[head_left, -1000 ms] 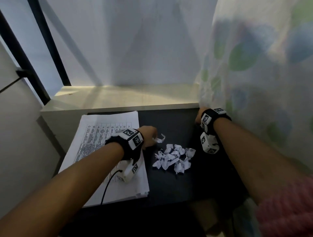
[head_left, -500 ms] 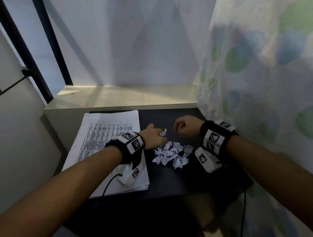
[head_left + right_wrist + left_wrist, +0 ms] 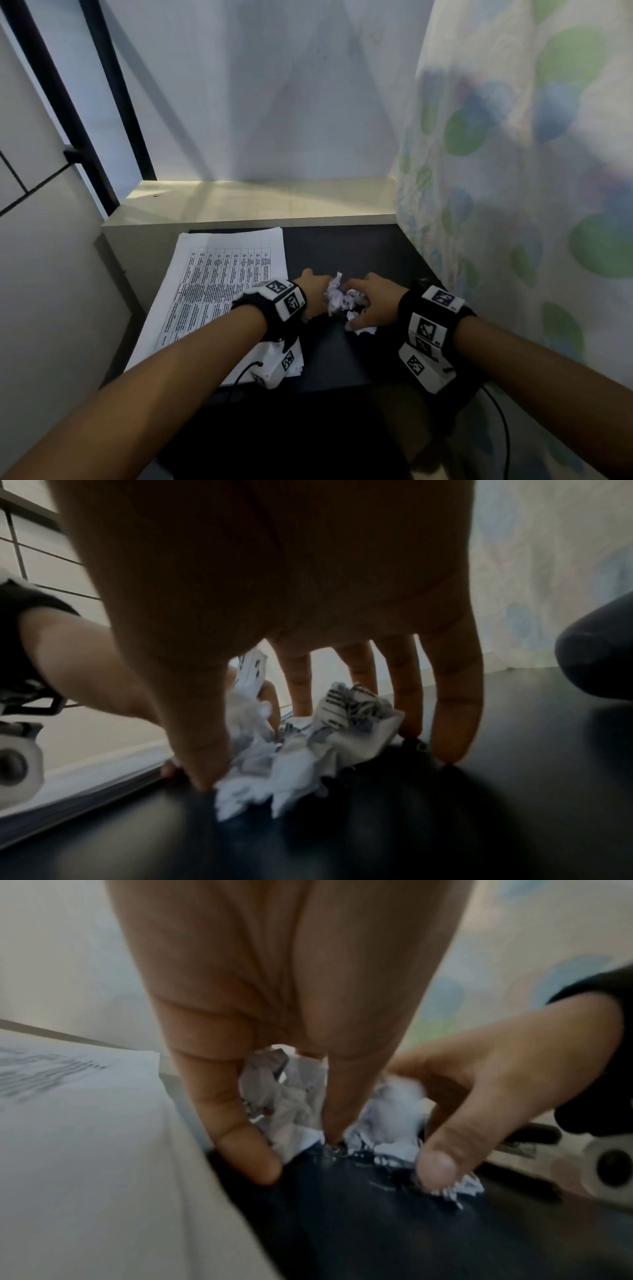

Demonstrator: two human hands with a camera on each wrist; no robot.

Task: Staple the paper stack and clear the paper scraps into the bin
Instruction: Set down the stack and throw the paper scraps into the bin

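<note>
A heap of crumpled white paper scraps (image 3: 339, 297) lies on the black table (image 3: 342, 250). My left hand (image 3: 313, 291) closes in on it from the left and my right hand (image 3: 368, 303) from the right, both with fingers curled round the heap. In the left wrist view my left hand (image 3: 291, 1150) has its fingertips on the table against the scraps (image 3: 291, 1096). In the right wrist view my right hand (image 3: 322, 764) claws round the scraps (image 3: 308, 756). The printed paper stack (image 3: 219, 281) lies flat to the left, partly under my left forearm.
A pale ledge (image 3: 260, 202) runs behind the table under a white wall. A curtain (image 3: 513, 171) with green and blue dots hangs close on the right. A dark rounded object (image 3: 596, 647) sits at the right. The table's front edge (image 3: 325, 387) is near my wrists.
My right hand came from the far right by the curtain to the scraps. Both hands have pushed the spread scraps together into a tight heap between them.
</note>
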